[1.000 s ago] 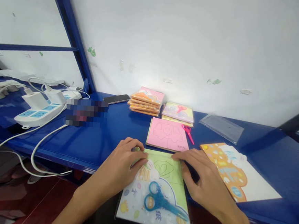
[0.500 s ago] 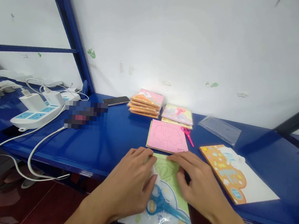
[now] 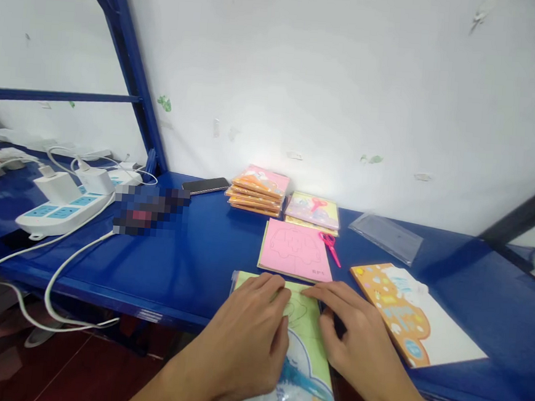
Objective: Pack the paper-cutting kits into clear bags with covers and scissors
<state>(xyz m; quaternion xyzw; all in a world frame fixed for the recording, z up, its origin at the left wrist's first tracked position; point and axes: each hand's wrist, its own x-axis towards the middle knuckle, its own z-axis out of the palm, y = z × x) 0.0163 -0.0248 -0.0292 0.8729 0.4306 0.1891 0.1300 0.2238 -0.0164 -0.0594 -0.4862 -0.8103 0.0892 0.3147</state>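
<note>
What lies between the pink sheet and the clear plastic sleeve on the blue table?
Small pink scissors, beside the right edge of the pink sheet; the rest up to the clear plastic sleeve is bare blue table. Seen in the head view.

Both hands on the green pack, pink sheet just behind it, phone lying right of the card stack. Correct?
No. The head view shows the phone left of the card stack, not right. The rest stands: left hand and right hand rest on the green pack, with the pink sheet just behind it.
</note>
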